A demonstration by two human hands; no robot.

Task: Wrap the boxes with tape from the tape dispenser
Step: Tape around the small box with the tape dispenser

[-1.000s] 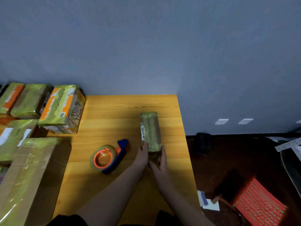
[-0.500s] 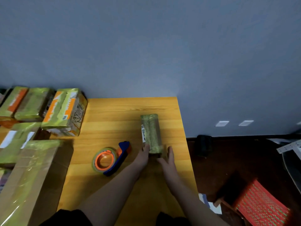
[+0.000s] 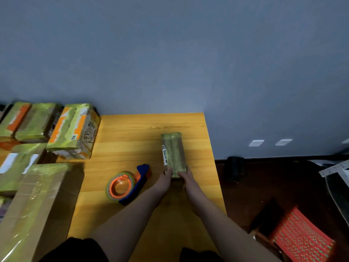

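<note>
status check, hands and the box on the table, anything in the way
Left hand and right hand both on near end of the narrow box, grip unclear. Tape dispenser idle on table, left of box. Nothing blocking.

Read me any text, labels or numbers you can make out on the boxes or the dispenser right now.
None is legible.
White label strip on the narrow box at the hands: dark print, too small to read.
Barcode sticker on the orange-and-green box: blurred.
Handwriting on that box's side: unclear.
Tape dispenser: no text visible.
</note>
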